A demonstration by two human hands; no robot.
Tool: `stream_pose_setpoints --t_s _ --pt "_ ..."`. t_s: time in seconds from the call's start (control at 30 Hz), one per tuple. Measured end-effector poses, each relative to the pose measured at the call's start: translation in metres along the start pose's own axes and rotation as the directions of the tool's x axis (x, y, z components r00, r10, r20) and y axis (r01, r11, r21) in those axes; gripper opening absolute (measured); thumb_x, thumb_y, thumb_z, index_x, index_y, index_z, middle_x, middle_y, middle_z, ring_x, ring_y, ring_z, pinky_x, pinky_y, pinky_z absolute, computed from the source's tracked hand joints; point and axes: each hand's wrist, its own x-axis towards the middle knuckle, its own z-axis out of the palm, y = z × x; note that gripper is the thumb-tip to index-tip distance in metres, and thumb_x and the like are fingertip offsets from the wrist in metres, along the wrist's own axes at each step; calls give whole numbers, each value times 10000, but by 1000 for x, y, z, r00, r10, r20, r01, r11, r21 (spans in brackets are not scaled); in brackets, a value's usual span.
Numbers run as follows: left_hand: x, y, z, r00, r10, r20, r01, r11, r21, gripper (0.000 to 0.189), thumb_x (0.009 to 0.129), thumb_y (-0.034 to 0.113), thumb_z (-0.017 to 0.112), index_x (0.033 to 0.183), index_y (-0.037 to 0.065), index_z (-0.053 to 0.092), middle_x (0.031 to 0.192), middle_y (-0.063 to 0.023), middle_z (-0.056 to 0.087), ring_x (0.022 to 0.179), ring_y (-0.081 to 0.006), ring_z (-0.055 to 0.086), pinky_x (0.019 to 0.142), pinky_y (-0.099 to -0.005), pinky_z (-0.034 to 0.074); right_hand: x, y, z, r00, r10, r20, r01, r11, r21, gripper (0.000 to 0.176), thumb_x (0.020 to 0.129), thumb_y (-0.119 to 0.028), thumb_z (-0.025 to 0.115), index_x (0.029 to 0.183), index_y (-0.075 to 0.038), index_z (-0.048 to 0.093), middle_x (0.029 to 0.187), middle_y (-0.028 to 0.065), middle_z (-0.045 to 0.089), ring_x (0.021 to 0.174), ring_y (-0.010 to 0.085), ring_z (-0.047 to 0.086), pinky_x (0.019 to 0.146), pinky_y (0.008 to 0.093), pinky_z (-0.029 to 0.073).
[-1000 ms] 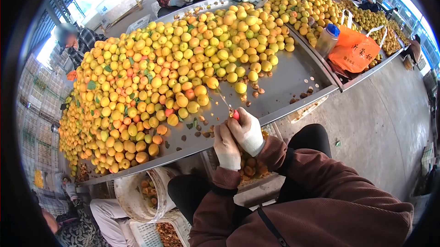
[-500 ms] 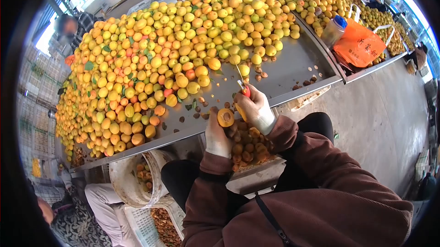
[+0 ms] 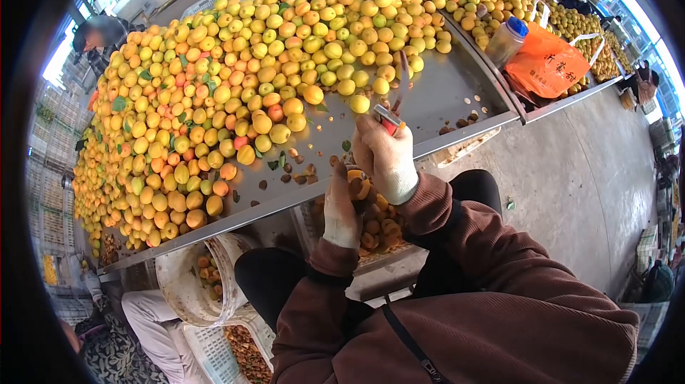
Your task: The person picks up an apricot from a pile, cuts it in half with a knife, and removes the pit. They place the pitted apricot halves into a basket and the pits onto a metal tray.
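Observation:
My right hand (image 3: 387, 157) is closed around the red handle of a knife (image 3: 404, 88), whose blade points up and away over the metal table. Just below and to the left, my left hand (image 3: 341, 206) is closed on a cut apricot half (image 3: 359, 186), partly hidden by the fingers. Both hands wear pale, stained gloves. Beneath them, several opened apricots (image 3: 378, 226) fill a container at my knees. A large heap of whole apricots (image 3: 235, 91) covers the table's left and middle.
The metal table (image 3: 457, 88) has a raised front rim. An orange bag (image 3: 546, 63) and a blue-lidded jar (image 3: 506, 40) stand at the right. A white bucket (image 3: 187, 288) and a white crate (image 3: 207, 352) are lower left. Other people sit around the table.
My right hand has drawn back slightly from the left hand, and the knife blade has swung up and right. The apricot half in my left hand is now more hidden. The camera view shifted a little.

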Motion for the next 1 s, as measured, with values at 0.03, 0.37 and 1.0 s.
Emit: stream_pose_setpoints --t_s 0.03,0.37,1.0 --pt "1 1 0 999 -7 33 8 999 -32 412 1031 400 375 1185 44 516 870 -26 578 660 -79 557 539 -223 456 2 5 -4 1000 -2 13 1 1000 30 135 900 -112 538 779 -52 549 562 0 471 436 81 396 429 233 314" --pt "9 -5 -11 762 530 372 -630 474 615 451 848 58 604 1269 -1 453 1034 -138 599 901 -251 627 770 -340 509 9 9 -13 970 65 236 -114 973 201 201 878 -139 444 684 -137 389 559 -30 326 437 104 312 412 251 267" --pt "45 22 -30 995 -91 -51 59 892 -447 151 953 234 593 1031 105 574 794 -23 566 554 -68 435 456 -208 362 48 -19 -22 972 -202 -123 184 973 -140 355 970 -256 529 667 -72 516 491 16 472 357 99 345 364 264 267"
